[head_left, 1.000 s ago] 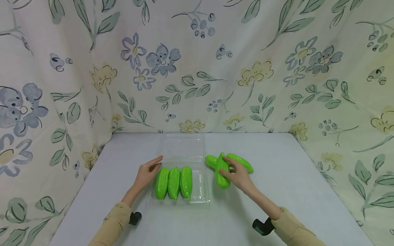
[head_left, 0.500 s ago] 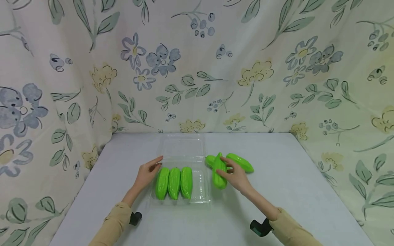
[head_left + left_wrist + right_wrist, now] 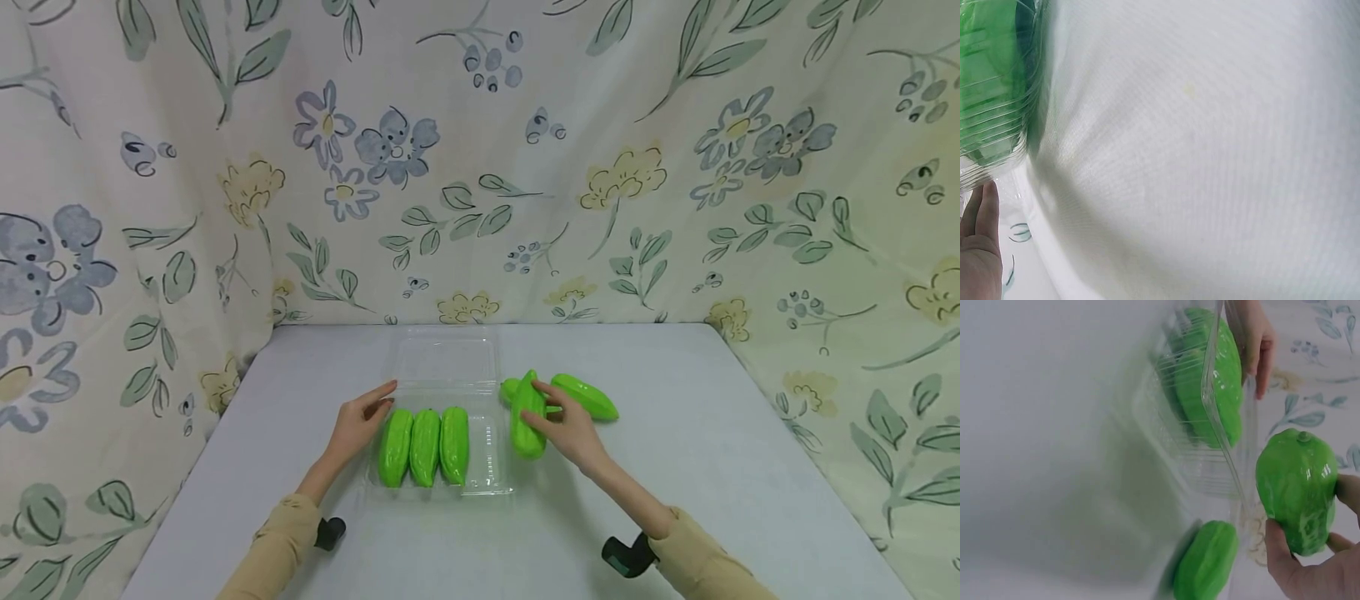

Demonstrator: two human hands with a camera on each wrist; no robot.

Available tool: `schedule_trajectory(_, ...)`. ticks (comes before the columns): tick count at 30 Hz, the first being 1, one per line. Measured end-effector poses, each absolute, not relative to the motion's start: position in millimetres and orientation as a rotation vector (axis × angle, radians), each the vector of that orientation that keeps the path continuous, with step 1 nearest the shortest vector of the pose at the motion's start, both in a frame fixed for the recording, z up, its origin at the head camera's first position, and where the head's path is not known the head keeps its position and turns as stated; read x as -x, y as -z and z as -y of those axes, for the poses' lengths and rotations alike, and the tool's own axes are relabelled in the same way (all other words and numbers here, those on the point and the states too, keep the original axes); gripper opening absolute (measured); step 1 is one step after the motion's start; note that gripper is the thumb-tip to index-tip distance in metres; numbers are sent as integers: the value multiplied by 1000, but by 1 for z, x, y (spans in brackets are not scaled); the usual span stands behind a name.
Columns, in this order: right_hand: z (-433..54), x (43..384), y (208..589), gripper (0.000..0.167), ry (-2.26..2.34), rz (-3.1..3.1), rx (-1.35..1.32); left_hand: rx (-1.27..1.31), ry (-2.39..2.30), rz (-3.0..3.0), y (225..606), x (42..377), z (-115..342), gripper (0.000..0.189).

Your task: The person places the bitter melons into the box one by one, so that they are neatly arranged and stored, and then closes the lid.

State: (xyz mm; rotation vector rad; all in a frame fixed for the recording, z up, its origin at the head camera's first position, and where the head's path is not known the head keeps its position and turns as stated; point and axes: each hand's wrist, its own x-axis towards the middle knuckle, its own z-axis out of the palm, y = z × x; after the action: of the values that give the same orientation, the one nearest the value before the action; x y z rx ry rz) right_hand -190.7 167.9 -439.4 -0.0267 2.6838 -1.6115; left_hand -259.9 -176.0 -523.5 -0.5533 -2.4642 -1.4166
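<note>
My right hand [image 3: 573, 429] holds a long, glossy green vegetable [image 3: 528, 425], ridged like a bitter melon, between thumb and fingers. It hangs just right of a clear plastic clamshell box [image 3: 491, 450]. Inside the box, three like green vegetables [image 3: 424, 447] lie side by side toward the left, their tips facing me. My left hand [image 3: 358, 421] rests its fairly straight fingers against the box's left edge. In the left wrist view the fingertips [image 3: 988, 194] touch the ribbed box wall [image 3: 997, 125]. The right wrist view shows the held vegetable close up, thick end toward the camera.
Two more green vegetables lie right of the box: one [image 3: 509, 389] partly hidden behind the held one, the other [image 3: 588, 397] behind my right hand. The box's lid [image 3: 445, 358] lies folded back. A floral curtain [image 3: 480, 167] stands behind the white table [image 3: 675, 467].
My right hand has moved slightly left with the green vegetable, toward the box, covering more of the vegetable behind it. The left hand and the box have stayed where they were.
</note>
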Motion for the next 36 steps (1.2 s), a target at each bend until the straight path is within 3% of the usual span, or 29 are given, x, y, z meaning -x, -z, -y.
schedule_trajectory(36, -131, 210, 441, 56, 1714, -2650, 76, 546, 1454, 2480, 522, 259, 176, 37)
